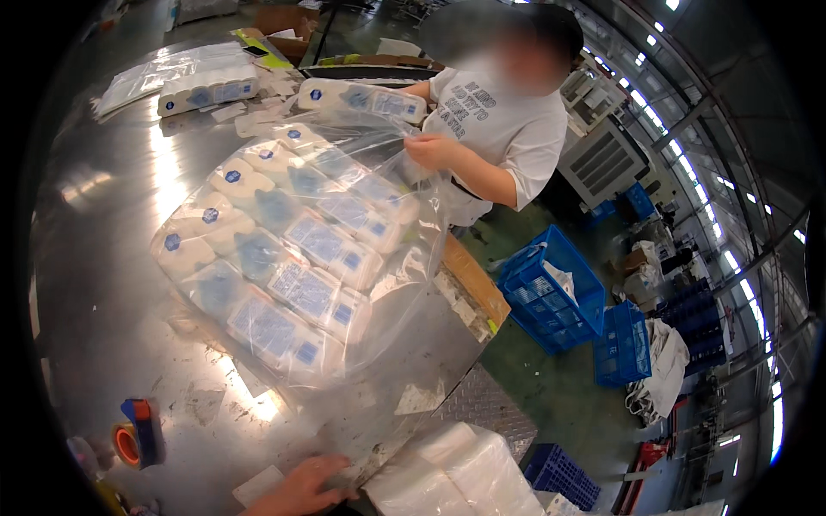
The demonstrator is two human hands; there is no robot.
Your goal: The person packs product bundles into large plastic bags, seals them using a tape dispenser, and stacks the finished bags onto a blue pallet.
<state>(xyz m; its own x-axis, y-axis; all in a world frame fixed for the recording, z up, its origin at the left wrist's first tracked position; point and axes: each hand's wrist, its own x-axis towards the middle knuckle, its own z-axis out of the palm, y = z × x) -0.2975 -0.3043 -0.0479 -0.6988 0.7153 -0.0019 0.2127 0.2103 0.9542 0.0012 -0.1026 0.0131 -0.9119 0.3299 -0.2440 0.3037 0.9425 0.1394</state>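
Note:
My left hand (305, 487) is low in the picture, over the near edge of the metal table (95, 292). Its fingers are apart and nothing is in them. Beside the fingertips lies a bundle of white packs in clear film (456, 473). My right hand is out of view. Further up the table, a large clear plastic bag (361, 344) surrounds several rows of white tissue-roll packs (318, 241) with blue print. Across the table, a co-worker's hand (430, 150) grips the bag's edge. The co-worker's other hand is at the end of a single tissue-roll pack (361, 99).
A tape dispenser (138, 434) with orange and blue parts stands at the near left. Another tissue-roll pack (206, 90) lies by flat clear bags (172, 64) at the far left. Blue crates (551, 288) stand on the floor to the right, near a white sack (662, 361).

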